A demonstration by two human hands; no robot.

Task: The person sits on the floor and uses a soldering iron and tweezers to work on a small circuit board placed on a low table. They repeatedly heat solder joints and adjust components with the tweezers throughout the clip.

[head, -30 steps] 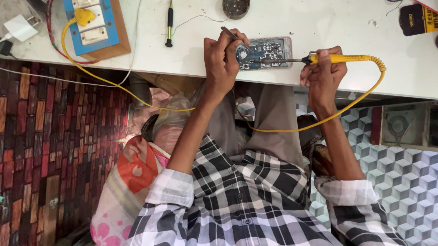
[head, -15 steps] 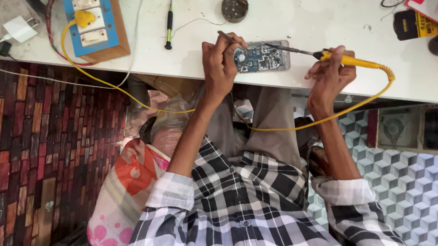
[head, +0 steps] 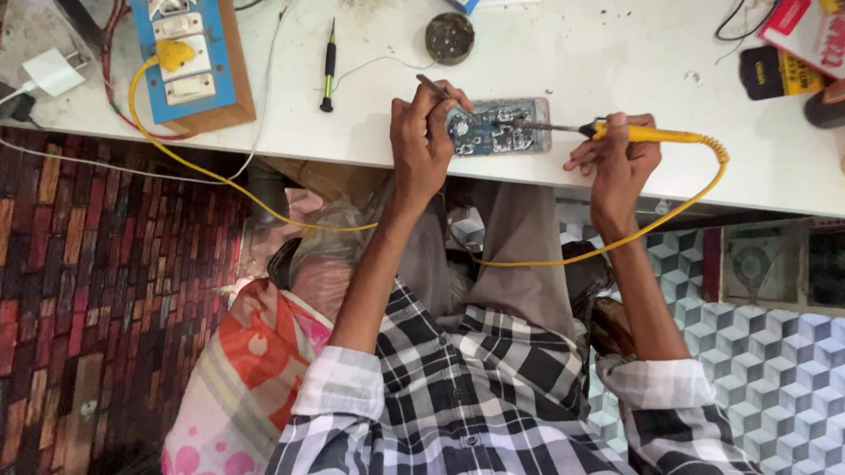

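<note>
the board (head: 498,126) is lying flat on the white bench (head: 585,73), close to the near edge, between the two hands. the left hand (head: 424,136) is resting on the board's left end, fingers curled narrow and pinching a thin tool (head: 432,86) — prob tweezers, can't tell for sure — that is sticking up and to the left of the knuckles. the right hand (head: 619,161) is sitting just right of the board, fingers wrapped round the yellow handle of the iron (head: 630,133), w/ its metal shaft lying across the board and the tip about mid-board.

vs half a sec ago: the iron is sitting flatter and its tip is reaching further left over the board — earlier it was angled down from the upper left. the left hand is staying put on the board's end, same grip. the yellow cord (head: 251,195) is still looping below the bench edge to the power strip (head: 187,37) at the left.

also on the bench, untouched: a screwdriver (head: 328,67) and a round tin (head: 449,37), both beyond the board.
</note>
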